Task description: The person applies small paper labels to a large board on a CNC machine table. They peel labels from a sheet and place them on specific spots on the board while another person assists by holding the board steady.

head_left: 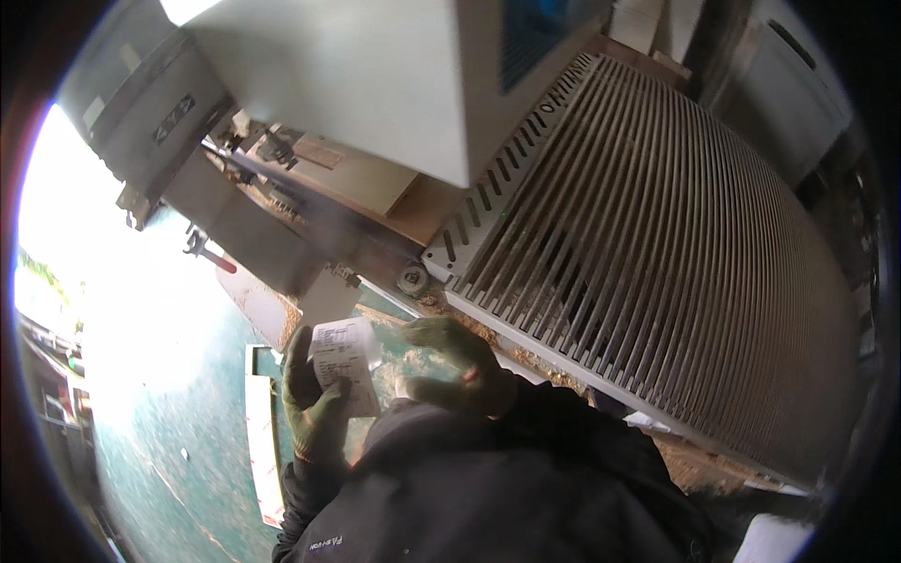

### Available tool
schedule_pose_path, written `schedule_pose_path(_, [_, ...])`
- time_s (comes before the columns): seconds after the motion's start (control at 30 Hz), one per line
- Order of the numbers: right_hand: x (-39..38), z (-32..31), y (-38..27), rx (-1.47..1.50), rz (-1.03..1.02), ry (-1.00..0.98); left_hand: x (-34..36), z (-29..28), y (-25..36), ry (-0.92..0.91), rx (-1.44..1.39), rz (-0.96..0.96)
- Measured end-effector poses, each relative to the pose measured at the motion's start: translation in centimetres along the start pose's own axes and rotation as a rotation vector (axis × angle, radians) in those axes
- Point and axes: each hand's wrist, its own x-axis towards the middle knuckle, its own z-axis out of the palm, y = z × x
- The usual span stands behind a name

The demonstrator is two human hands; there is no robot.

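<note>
A white paper label sheet or slip with rows of dark print (345, 368) is pinched in my left hand (316, 418). The fingers press its left edge and the thumb lies across its face. Its upper right corner curls and catches the light. To the right of the paper is my right hand (460, 364), apart from it. Its fingers and thumb point left with a gap between them, and nothing shows in that gap. Greenish gloves cover both hands, and dark sleeves reach up to the wrists.
A large slatted metal bed (657, 225) fills the right side. Above my hands stands a big pale machine housing (366, 84), with a wooden board (366, 178) under it. A narrow white-faced strip (264, 441) lies on the worn green floor (188, 413). Sawdust lines the bed's near edge.
</note>
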Motion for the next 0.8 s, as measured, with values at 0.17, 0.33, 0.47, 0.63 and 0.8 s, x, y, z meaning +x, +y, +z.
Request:
schedule_pose_path(0.17, [1.8, -0.1, 0.9, 0.044, 0.142, 0.025, 2.7, -1.9, -1.2, -0.069, -0.027, -0.033])
schedule_pose_path(0.33, [5.1, 1.1, 2.6, 0.033, 0.177, 0.09, 7.8, -4.4, -2.4, -0.145, -0.053, -0.054])
schedule_pose_path(0.47, [8.9, 3.5, 4.9, 0.288, 0.168, 0.138, 12.7, -6.5, -2.8, -0.25, -0.11, -0.078])
schedule_pose_path(0.63, [13.8, 5.1, 7.4, 0.102, 0.036, 0.085, 18.1, -9.1, -2.3, -0.331, -0.146, -0.2])
schedule_pose_path(0.8, [16.8, 6.7, 8.6, -0.12, 0.126, 0.061, 22.6, -11.4, -1.5, -0.386, -0.227, -0.284])
